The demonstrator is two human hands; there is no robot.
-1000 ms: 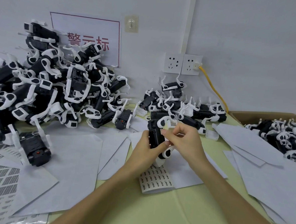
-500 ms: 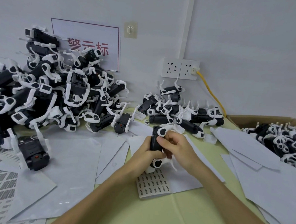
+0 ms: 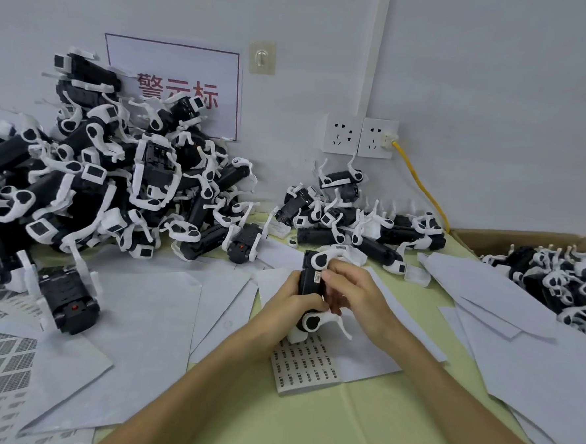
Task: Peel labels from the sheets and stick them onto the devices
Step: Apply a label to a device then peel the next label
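Observation:
My left hand (image 3: 293, 302) grips a black-and-white device (image 3: 310, 281) upright above the table, fingers curled round its lower body. My right hand (image 3: 355, 294) lies against the device's right side, thumb pressing by a small white label (image 3: 317, 277) stuck on the black body. A label sheet (image 3: 305, 366) printed with rows of small dark labels lies flat just below the hands.
A big heap of devices (image 3: 98, 182) fills the left, one lone device (image 3: 67, 297) in front of it. A smaller pile (image 3: 353, 222) sits behind the hands. A cardboard box (image 3: 510, 237) of devices is at right. Used white sheets (image 3: 505, 313) cover the yellow-green table (image 3: 306, 428).
My right hand came down from the device's top onto its side. The small label now shows stuck on the black body. The device sank slightly lower.

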